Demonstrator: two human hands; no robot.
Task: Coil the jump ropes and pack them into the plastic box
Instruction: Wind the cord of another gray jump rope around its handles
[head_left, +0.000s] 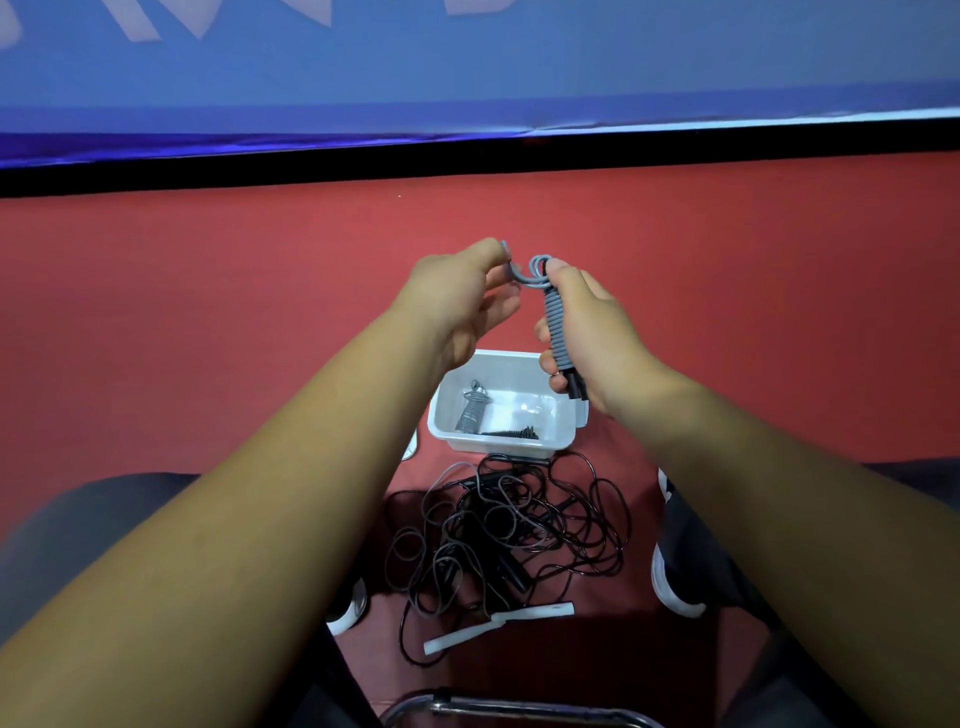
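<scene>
I see my right hand (592, 332) curled round a grey jump rope (555, 322), its cord wound tight along the black handles, which stick out below my palm. My left hand (457, 301) pinches the loose grey end between thumb and fingertips, just beside the top loop. Both hands hang above the far edge of the white plastic box (511, 444), which sits on the red floor (208, 312) between my knees. Inside it lie a grey coiled rope (471, 413) at the left and a black coiled rope (511, 432) along the near wall; the right half is bare. A tangle of black ropes (509, 525) touches the box's near rim, two white handles (535, 612) at its near edge. Open floor spreads left, right and beyond
</scene>
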